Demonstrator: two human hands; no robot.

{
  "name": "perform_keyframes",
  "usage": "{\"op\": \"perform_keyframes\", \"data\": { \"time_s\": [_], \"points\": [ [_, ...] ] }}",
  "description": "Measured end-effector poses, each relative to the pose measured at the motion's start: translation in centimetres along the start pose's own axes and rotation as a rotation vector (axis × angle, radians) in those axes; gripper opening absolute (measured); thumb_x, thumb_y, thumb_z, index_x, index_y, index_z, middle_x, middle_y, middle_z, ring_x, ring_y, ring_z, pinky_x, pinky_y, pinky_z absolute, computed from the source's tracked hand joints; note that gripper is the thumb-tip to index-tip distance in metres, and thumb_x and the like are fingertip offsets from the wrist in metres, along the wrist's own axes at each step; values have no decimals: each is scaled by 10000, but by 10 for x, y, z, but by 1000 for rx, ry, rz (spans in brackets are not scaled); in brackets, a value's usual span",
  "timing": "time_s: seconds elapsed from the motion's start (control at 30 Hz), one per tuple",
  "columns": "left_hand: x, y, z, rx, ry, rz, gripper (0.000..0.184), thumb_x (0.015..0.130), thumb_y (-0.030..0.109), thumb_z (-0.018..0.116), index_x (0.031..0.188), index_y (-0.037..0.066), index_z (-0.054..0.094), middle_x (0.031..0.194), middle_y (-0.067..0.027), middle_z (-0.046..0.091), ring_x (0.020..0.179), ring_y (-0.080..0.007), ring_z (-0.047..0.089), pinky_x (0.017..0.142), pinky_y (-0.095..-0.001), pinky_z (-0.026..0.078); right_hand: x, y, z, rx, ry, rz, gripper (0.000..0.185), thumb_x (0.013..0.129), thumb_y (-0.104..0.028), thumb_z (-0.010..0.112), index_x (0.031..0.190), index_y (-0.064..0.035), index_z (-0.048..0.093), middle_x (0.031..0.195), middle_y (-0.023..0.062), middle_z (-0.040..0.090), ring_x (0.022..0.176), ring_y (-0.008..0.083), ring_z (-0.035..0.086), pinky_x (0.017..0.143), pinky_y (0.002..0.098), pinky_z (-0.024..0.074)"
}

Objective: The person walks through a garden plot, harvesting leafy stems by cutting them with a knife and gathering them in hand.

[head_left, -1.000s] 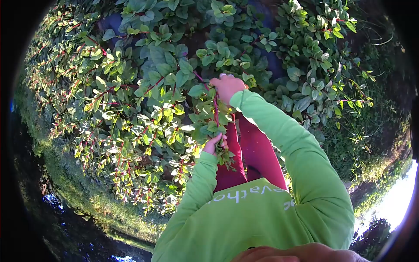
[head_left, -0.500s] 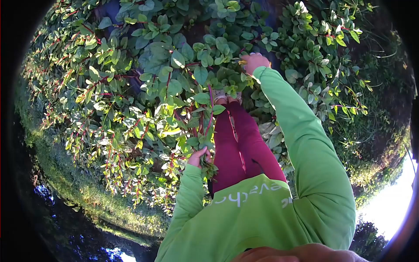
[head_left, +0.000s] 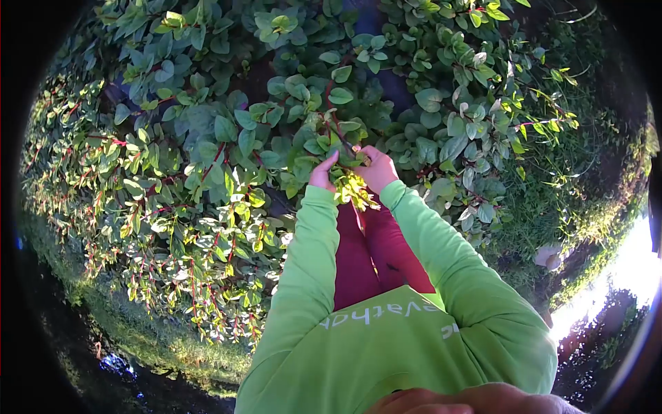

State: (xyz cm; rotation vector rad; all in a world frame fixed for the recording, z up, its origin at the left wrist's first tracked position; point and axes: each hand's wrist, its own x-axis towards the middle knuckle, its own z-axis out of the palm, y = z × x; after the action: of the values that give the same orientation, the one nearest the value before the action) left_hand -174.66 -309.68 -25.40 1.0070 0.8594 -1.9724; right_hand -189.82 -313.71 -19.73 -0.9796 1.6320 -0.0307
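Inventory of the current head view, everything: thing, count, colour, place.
Leafy plants: too many to count, green with reddish stems, across upper and left frame
Stem: one, dark red, just beyond the hands
Leaf bunch: one, yellow-green, between the hands
Grass: uncounted, green, right side and lower left
Pale object: one, unidentifiable, right
Leggings: one pair, maroon, centre
Shirt: one, light green, white lettering, bottom
Left hand: one, bare, left of bunch
Right hand: one, bare, right of bunch

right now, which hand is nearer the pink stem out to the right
Right. The right hand is below and left of the stem; the left hand lies farther left.
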Motion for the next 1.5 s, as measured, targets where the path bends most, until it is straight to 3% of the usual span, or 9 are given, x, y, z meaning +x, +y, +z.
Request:
{"op": "perform_keyframes", "data": {
  "time_s": [0.13, 0.17, 0.27, 0.53, 0.87, 1.03, 1.2, 1.37, 1.5],
  "points": [
    [0, 4, 36, 300, -40, 116, 297, 862, 208, 617, 1087, 15, 602, 881, -55, 616, 795, -188, 612, 756, -357, 524, 7, -3, -55, -68, -340, -48, 441, 693, -257, 742, 1063, -54, 613, 888, 105, 653, 836, 216, 622, 784, 331, 479],
    [-11, 4, 38, 275, -7, 63, 220, 871, 184, 600, 998, 4, 599, 824, -69, 610, 745, -209, 610, 754, -359, 524, 39, 7, -70, 308, -181, -9, 435, 702, -308, 743, 1019, -45, 601, 833, 96, 640, 798, 213, 624, 740, 340, 487],
    [-45, -7, 49, 278, 77, 41, 139, 873, 125, 586, 951, 11, 572, 767, -65, 587, 660, -192, 571, 762, -383, 510, 94, -37, -75, -316, 338, -227, 478, 793, -352, 654, 1180, -119, 500, 968, 150, 629, 913, 316, 619, 792, 403, 486],
    [-106, -11, 19, 175, 202, 8, 126, 885, 158, 564, 867, 35, 545, 717, -59, 551, 623, -185, 519, 666, -357, 448, 217, -47, -41, -841, -93, -122, 326, 823, -285, 569, 1144, -242, 606, 1110, 102, 601, 1030, 284, 591, 858, 412, 493],
    [-195, -15, -77, 297, 141, -61, 197, 903, 221, 546, 828, 39, 554, 667, -32, 509, 643, -178, 522, 718, -337, 481, 153, 49, -134, -815, 39, 36, 437, 748, -339, 678, 1152, -191, 606, 1107, 127, 599, 1010, 298, 594, 875, 393, 476],
    [-260, -67, -115, 86, 42, 23, 205, 902, 187, 535, 1040, 43, 487, 688, -7, 500, 651, -153, 505, 758, -384, 473, 115, 3, -30, -519, 165, -250, 443, 674, -299, 764, 1052, -123, 615, 1029, 109, 594, 954, 282, 590, 828, 372, 484],
    [-281, -97, -138, -192, 68, 123, 140, 922, 188, 509, 998, 71, 503, 730, 0, 476, 673, -141, 469, 808, -385, 465, 102, -137, 87, -442, 22, -640, 780, 702, -249, 761, 1370, -269, 358, 1344, 110, 396, 1032, 318, 580, 845, 404, 501],
    [-257, -108, -156, -420, 116, 342, 130, 952, 182, 457, 972, 73, 526, 733, -4, 475, 682, -149, 483, 819, -375, 478, 128, -172, 152, -1001, -361, -749, 436, 723, -257, 679, 1145, -238, 570, 1214, 92, 530, 874, 325, 622, 781, 419, 512],
    [-245, -115, -163, -553, 72, 448, 157, 958, 190, 455, 988, 60, 538, 751, -6, 506, 693, -154, 506, 857, -360, 463, 67, -177, 162, -445, -239, -908, 333, 709, -256, 675, 1026, -165, 627, 1109, 102, 567, 854, 296, 625, 756, 399, 515]
  ]
}}
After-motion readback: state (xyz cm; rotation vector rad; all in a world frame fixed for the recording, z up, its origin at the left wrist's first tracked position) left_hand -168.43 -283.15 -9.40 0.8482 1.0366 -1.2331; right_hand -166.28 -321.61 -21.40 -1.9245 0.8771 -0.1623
